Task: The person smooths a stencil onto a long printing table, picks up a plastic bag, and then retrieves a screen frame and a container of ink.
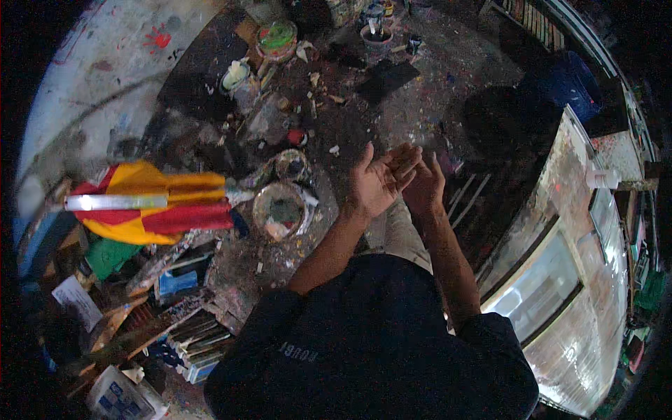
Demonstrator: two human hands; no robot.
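My left hand [376, 186] is held out in front of my body, palm turned up and thumb apart from the fingers. Close against its fingertips is my right hand [425, 190], with its fingers stretched upward. The fingers overlap where the hands meet, so a few of them are partly hidden. Nothing can be seen in either palm. Below and to the left of the hands stands a round, paint-crusted bucket [306, 213] on the stained floor [336, 105].
A red and yellow cloth [154, 227] hangs at left by a bright tube light [115, 202]. On the right, a framed screen [581, 283] lies on a pale worktable [595, 336]. Paint tubs [275, 38], a blue barrel [577, 87] and wooden scraps [315, 80] lie farther off.
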